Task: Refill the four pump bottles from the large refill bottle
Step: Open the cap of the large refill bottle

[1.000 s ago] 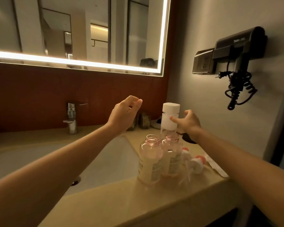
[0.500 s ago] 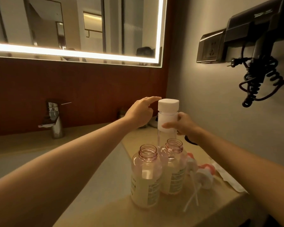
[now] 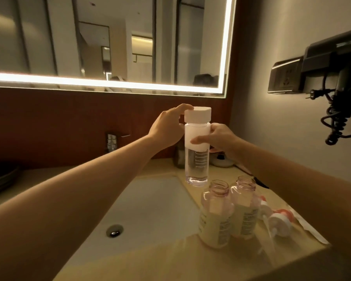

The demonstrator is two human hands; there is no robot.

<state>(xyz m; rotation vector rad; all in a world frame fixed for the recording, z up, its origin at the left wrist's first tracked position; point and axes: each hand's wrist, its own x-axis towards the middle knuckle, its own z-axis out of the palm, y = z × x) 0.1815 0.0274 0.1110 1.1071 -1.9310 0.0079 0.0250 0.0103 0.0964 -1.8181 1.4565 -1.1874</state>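
Your right hand (image 3: pixel 221 138) grips the refill bottle (image 3: pixel 197 159) by its white band, upright in the air; your left hand (image 3: pixel 166 128) grips its white cap (image 3: pixel 198 114). Below, the left pump bottle (image 3: pixel 215 218) and right pump bottle (image 3: pixel 244 209) stand open, side by side on the surface (image 3: pixel 170 260).

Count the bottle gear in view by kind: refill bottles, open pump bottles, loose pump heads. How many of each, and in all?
Refill bottle, white cap on: 1
Open pump bottles, only these in view: 2
Loose pump heads lying beside them: 2
Total: 5
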